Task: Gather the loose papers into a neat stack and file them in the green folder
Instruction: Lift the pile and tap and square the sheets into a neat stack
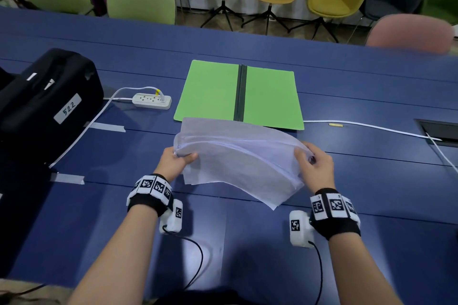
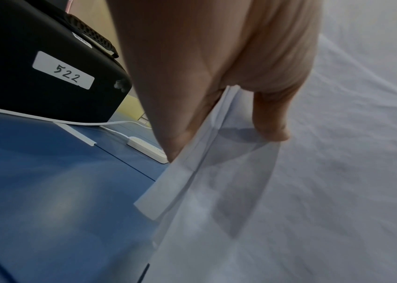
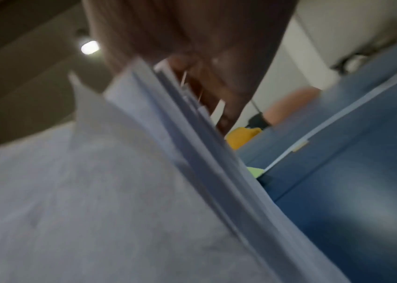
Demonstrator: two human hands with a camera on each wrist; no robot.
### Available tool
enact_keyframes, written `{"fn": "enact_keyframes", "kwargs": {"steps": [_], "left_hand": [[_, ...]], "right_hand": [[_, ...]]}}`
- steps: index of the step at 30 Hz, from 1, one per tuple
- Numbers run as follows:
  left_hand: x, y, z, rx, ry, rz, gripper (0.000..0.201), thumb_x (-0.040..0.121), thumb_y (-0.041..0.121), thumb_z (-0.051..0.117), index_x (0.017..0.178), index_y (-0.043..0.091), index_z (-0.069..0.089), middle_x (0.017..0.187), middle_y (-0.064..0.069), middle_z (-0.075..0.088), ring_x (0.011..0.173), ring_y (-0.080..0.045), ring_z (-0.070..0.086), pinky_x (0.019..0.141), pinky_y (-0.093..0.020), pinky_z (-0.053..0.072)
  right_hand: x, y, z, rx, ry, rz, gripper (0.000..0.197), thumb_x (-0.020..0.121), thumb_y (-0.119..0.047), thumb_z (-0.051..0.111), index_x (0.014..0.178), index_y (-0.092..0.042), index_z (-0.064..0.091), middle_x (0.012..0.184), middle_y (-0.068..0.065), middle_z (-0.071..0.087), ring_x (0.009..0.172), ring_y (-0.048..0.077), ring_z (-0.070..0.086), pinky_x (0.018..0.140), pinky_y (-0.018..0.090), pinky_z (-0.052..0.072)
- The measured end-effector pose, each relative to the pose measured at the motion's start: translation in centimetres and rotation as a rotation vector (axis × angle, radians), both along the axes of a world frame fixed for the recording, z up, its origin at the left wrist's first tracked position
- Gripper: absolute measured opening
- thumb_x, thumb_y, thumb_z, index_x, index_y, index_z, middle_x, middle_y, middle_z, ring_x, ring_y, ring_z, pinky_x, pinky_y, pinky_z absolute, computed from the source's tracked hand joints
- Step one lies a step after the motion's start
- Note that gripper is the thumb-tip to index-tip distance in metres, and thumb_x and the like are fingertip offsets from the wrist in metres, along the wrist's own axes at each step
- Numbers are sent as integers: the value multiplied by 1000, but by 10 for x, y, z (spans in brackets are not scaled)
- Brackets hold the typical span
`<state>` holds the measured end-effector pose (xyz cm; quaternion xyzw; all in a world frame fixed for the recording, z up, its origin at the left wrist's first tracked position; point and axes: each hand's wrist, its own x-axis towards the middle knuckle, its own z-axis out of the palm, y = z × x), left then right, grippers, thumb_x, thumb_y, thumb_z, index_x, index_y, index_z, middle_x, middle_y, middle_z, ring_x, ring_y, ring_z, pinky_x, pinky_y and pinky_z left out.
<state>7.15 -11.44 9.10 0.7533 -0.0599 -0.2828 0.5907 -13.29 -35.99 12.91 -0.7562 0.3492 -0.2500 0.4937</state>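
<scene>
- Loose white paper sheets (image 1: 238, 156) — a fanned, bowed bundle held above the dark blue worktop (image 1: 359, 205), edges uneven, the far edge overlapping the near edge of the folder.
- Left hand (image 1: 174, 162) pinches the bundle's left edge, thumb on top; the left wrist view shows fingers (image 2: 270, 122) curled under the sheets.
- Right hand (image 1: 316, 166) grips the right edge, fingers wrapped round the splayed sheets.
- Bright green card folder (image 1: 238, 94) lies open and flat on the worktop, dark spine in the middle.
- Black rigid case (image 1: 47, 96) at the left carries a white label handwritten "522" (image 2: 67, 73).
- White power strip (image 1: 151, 101) sits between case and folder — its cable is taped down.
</scene>
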Motion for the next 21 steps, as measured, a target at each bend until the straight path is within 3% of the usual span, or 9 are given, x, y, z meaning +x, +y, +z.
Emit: {"fn": "enact_keyframes", "kwargs": {"steps": [1, 3, 5, 7, 10, 12, 15, 18, 21], "left_hand": [[1, 0, 0, -9, 14, 7, 17, 83, 4, 68, 90, 19, 65, 88, 4, 68, 83, -16, 65, 79, -27, 48], [1, 1, 1, -26, 42, 10, 18, 80, 7, 72, 93, 18, 66, 91, 3, 69, 85, -15, 66, 76, -27, 50], [1, 0, 3, -18, 51, 3, 28, 77, 14, 75, 104, 15, 66, 96, 0, 70, 88, -14, 66, 75, -26, 51], [2, -2, 3, -11, 47, 16, 35, 77, 18, 76, 110, 11, 66, 100, -3, 70, 92, -18, 66, 77, -26, 50], [2, -5, 2, -10, 69, 37, 37, 77, 17, 76, 112, 10, 65, 103, -5, 69, 95, -22, 65, 82, -29, 48], [0, -6, -1, 20, 73, 7, 36, 77, 11, 76, 111, 11, 64, 100, -3, 69, 96, -23, 64, 86, -31, 48], [-6, -7, -2, 69, 16, -4, 26, 82, 5, 70, 104, 14, 62, 93, -1, 67, 95, -23, 62, 89, -33, 48], [-9, -11, 12, 10, -11, 44, 12, 88, 5, 62, 99, 11, 62, 90, -6, 65, 96, -26, 62, 87, -34, 47], [-9, -14, 35, -83, -98, 88, 14, 88, 4, 62, 94, 17, 61, 88, 3, 64, 92, -20, 61, 86, -32, 48]], "right_hand": [[-6, -4, -1, 133, -37, 95, 11, 82, -28, 64, 87, -38, 65, 74, -13, 63, 67, 10, 56, 65, 20, 48], [-19, -11, -9, 332, -63, 314, 67, 69, -45, 74, 130, -35, 49, 107, -7, 69, 94, 10, 66, 83, 18, 50], [-30, -13, -20, 409, 14, 461, 106, 56, -45, 82, 144, -40, 23, 121, -14, 65, 110, 9, 63, 92, 18, 47], [-39, -11, -30, 369, 115, 524, 114, 57, -29, 86, 143, -50, 15, 130, -13, 59, 118, 10, 59, 99, 25, 44], [-40, -2, -35, 349, 162, 411, 100, 65, -7, 84, 140, -45, 31, 122, -13, 60, 104, -1, 63, 88, 25, 51], [-30, 4, -38, 273, 129, 272, 61, 73, -1, 77, 123, -29, 56, 106, -7, 66, 81, -10, 64, 78, 20, 51], [-13, 14, -46, 243, 130, 69, 12, 77, -4, 74, 83, -12, 67, 74, 3, 62, 61, 5, 55, 69, 29, 42], [5, 19, -38, 383, -14, -90, 14, 76, -4, 74, 72, -12, 64, 67, 1, 65, 68, 17, 60, 71, 37, 51], [15, 18, -12, 384, -195, -52, 21, 79, 1, 70, 78, -19, 64, 64, -14, 71, 61, 0, 65, 71, 24, 55]]}}
